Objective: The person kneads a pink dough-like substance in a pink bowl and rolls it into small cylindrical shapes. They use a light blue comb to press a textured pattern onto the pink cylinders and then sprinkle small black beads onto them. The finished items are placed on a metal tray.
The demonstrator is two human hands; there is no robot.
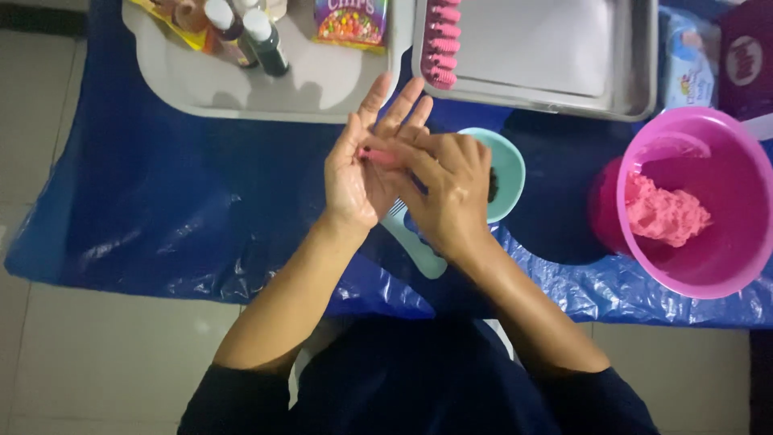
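Pink dough piece lying left-right, pressed between open left hand and right hand fingers.

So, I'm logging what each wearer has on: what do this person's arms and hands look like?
Both forearms are bare, and the left hand and right hand wear no gloves; no rings or watch show. Short dark navy sleeves end near the elbows.

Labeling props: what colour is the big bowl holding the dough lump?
Pink bowl, with a pink dough lump inside; the head view shows it clearly.
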